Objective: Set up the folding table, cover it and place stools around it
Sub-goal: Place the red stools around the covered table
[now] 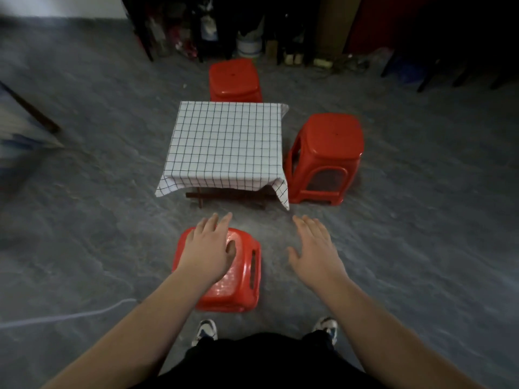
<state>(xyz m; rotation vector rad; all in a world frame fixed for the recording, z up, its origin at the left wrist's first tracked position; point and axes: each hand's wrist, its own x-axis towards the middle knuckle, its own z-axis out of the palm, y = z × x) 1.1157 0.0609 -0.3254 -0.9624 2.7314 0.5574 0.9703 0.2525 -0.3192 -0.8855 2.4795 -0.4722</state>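
Note:
A low folding table stands in the middle of the floor, covered by a white checked cloth; its dark wooden legs show under the near edge. One red plastic stool stands behind the table, a second red stool at its right side. A third red stool stands on the floor just in front of my feet, near the table's front edge. My left hand hovers open over that stool's seat, fingers spread. My right hand is open over bare floor to the stool's right.
Grey stone-patterned floor all around. Dark shelving with bottles and a white bucket lines the back wall. A blurred piece of furniture sits at the left edge. A white cable runs across the floor at lower left. My shoes are below.

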